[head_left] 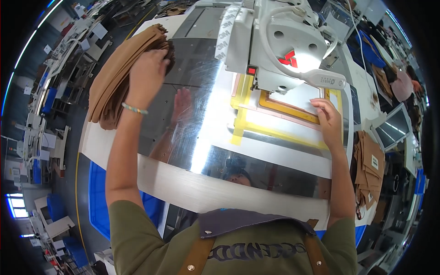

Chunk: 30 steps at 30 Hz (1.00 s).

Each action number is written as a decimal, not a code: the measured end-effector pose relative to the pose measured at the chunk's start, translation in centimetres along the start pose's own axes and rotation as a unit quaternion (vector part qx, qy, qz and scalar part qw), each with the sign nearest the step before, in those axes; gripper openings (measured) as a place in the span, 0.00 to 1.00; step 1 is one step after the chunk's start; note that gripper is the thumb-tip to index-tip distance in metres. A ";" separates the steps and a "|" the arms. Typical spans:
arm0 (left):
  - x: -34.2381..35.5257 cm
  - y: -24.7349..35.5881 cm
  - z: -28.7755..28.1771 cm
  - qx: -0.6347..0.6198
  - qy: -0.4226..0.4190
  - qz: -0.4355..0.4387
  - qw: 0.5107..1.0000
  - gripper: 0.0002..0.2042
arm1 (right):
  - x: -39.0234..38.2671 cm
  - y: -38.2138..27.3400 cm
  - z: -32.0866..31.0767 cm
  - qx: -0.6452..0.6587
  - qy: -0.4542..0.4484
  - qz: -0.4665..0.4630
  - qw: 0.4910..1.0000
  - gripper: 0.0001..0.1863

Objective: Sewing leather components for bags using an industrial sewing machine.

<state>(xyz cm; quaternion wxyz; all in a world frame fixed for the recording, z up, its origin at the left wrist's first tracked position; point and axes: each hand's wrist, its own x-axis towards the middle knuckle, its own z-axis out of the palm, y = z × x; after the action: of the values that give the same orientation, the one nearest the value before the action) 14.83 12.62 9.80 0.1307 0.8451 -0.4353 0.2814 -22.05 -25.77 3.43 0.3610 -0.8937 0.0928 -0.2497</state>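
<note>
A thick folded stack of brown cut pieces (114, 87) lies at the left of the shiny metal work plate (185, 133). My left hand (146, 75) is on the upper part of the stack, fingers bent and gripping at its inner edge, fingertips partly hidden. A white machine head (288, 41) with a pale hose stands over a yellow frame (284, 110) on white and pink sheets edged with yellow tape. My right hand (327, 114) rests at the right of that frame, fingers slightly bent and apart, fingertips touching it beside the pale panel inside.
More brown pieces with labels (369, 165) hang at the right table side, below a tilted screen (392, 126). A blue bin (98, 192) sits under the left front edge. Workstations line both aisles, and another person in pink (401, 85) is at far right.
</note>
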 end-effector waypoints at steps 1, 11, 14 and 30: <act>0.5 -4.0 0.1 0.047 0.015 -0.019 0.999 0.13 | -0.7 1.4 -0.2 0.005 0.036 0.027 0.999 0.12; -0.8 -15.6 0.9 0.174 -0.029 -0.010 0.984 0.13 | -0.1 1.2 0.2 0.003 0.067 0.037 0.997 0.09; -0.3 -15.6 0.4 0.203 -0.093 0.000 0.975 0.13 | 0.1 0.8 0.2 -0.003 0.070 0.026 0.997 0.09; 0.8 -24.5 -2.9 -0.480 0.219 -0.459 0.714 0.14 | -0.1 -0.2 0.1 -0.009 0.109 -0.036 0.993 0.09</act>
<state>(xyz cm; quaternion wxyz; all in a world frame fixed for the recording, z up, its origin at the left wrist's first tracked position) 33.99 27.82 13.23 0.7240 0.6792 -0.0292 0.1171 -22.07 -25.53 3.51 0.3314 -0.8672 0.1011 -0.3577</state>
